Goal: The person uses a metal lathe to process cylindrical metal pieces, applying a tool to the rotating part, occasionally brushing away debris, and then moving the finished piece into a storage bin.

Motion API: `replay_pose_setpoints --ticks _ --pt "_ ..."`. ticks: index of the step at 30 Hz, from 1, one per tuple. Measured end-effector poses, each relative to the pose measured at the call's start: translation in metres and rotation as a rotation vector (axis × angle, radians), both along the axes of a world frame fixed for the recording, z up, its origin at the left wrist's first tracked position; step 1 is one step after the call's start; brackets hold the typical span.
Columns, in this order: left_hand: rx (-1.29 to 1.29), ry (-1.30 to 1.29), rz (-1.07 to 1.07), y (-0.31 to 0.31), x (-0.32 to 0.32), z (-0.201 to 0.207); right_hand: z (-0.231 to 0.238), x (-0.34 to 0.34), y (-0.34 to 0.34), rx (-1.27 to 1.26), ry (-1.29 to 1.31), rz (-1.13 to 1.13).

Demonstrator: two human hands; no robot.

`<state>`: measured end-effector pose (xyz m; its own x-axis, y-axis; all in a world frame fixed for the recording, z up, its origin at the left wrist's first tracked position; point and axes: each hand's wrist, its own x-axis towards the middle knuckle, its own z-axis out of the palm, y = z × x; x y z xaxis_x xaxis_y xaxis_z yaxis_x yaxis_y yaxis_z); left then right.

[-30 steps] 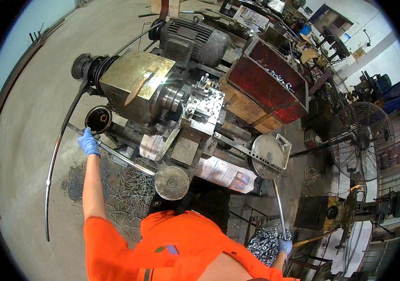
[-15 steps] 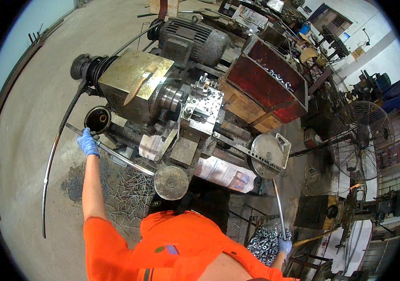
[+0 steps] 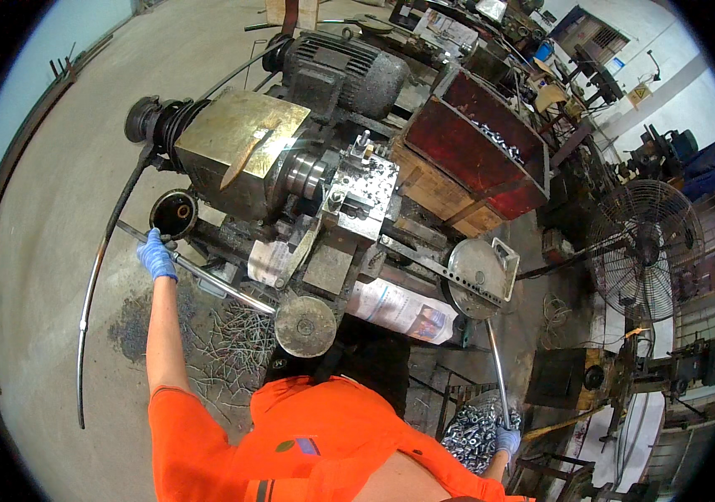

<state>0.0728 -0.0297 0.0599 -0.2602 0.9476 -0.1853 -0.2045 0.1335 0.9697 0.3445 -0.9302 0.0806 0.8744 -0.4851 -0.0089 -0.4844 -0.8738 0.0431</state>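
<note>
My left hand (image 3: 156,255), in a blue glove, is closed around a long metal lever (image 3: 228,286). That lever slopes down to a round metal disc (image 3: 305,326) at the front of a lathe-like machine. Low on the right, my right hand (image 3: 507,440), gloved too, grips the lower end of a second metal rod (image 3: 498,360). The rod rises to a larger disc (image 3: 476,276) with a perforated bar across it. Between the hands are the machine's spindle chuck (image 3: 304,174) and a tool block (image 3: 366,197) strewn with metal chips.
Behind the machine sits a motor (image 3: 345,75). A red bin (image 3: 479,138) with small metal parts rests on wood. Beside my right hand is a basket of metal parts (image 3: 470,437). Metal shavings (image 3: 236,339) litter the floor. A large fan (image 3: 646,249) stands right.
</note>
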Motion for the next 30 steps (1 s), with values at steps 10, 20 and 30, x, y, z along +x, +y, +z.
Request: replay_pose_setpoints --ticks 10,20,30 --pt "0.012 0.021 -0.014 -0.003 0.001 0.005 0.007 -0.006 0.009 0.0 0.011 -0.015" --pt "0.014 -0.003 -0.033 0.0 0.0 -0.001 0.023 -0.012 0.025 0.027 0.045 0.009" --pt "0.017 -0.015 -0.004 0.001 -0.001 -0.003 0.001 -0.007 0.005 -0.062 0.03 -0.063"
